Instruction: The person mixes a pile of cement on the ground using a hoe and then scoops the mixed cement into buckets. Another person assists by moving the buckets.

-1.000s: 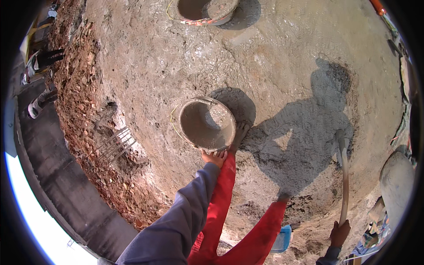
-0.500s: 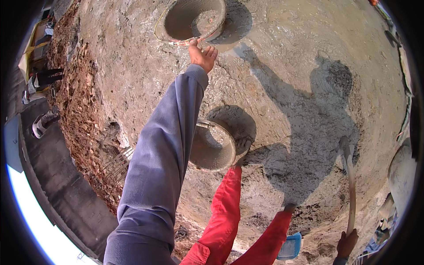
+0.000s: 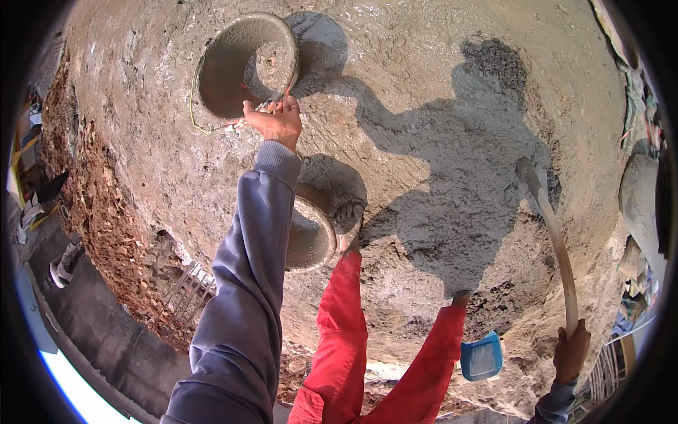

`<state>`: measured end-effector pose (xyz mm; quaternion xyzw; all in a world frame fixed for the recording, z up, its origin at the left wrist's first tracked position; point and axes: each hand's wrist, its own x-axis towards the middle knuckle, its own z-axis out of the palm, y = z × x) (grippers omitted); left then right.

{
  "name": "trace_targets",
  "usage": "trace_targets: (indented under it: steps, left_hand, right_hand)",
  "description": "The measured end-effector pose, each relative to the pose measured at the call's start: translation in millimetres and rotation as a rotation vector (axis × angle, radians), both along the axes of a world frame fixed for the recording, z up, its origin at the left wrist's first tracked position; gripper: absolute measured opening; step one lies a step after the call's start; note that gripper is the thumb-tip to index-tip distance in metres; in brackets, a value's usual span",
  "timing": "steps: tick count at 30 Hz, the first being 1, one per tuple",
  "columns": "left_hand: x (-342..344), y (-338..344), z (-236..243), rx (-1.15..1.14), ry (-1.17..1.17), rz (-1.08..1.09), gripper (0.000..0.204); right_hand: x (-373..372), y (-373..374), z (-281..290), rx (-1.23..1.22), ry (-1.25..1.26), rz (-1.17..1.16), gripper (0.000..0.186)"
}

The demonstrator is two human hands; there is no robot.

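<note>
My left hand (image 3: 277, 124), palm up with fingers curled, grips the near rim of a mortar-coated bucket (image 3: 214, 81). That bucket tilts toward me, with wet grey mortar on its inner wall and a thin yellowish wire handle at its left side. A second bucket (image 3: 314, 237) stands closer, beside my left foot, partly covered by my sleeve. At the lower right, my right hand (image 3: 571, 348) is closed around the wooden handle of a hoe (image 3: 565, 275). Its head rests in the wet mortar (image 3: 438, 212), partly sunk, so the blade is mostly hidden.
My bare feet stand in the mortar below red trousers (image 3: 342, 311). A blue plastic container (image 3: 482, 357) lies near my right leg. Broken reddish rubble (image 3: 106, 219) and thin rods (image 3: 185, 293) line the left edge. A pale sack-like shape (image 3: 641, 191) lies at the far right.
The far bucket has come nearer and tips more toward me, with my left hand now gripping its rim, fingers curled. My view has shifted. The hoe head stays in the mortar.
</note>
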<state>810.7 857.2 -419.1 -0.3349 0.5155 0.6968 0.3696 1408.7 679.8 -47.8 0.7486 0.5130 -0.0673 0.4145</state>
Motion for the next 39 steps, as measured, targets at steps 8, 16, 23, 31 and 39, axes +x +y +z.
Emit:
trace_targets:
  steps: [8, 16, 23, 31, 39]
  left_hand:
    - [207, -141, 55, -0.098, -0.149, 0.015, 0.051]
    - [292, -221, 59, -0.12, -0.12, -0.217, 0.072]
    - [473, -357, 199, 0.394, -0.337, -1.883, 0.083]
    - [532, -183, 191, 0.315, 0.572, -1.56, 0.04]
    - [487, -39, 106, 0.109, 0.113, -1.632, 0.026]
  right_hand:
    - [22, -16, -36, 0.008, 0.153, -0.086, 0.042]
    - [80, -96, -117, 0.198, 0.586, -0.384, 0.035]
    - [59, -98, -77, 0.371, 0.752, -0.615, 0.03]
    - [-10, 134, -166, 0.639, 1.391, -0.859, 0.026]
    - [-73, 285, -273, 0.506, 0.895, -0.255, 0.041]
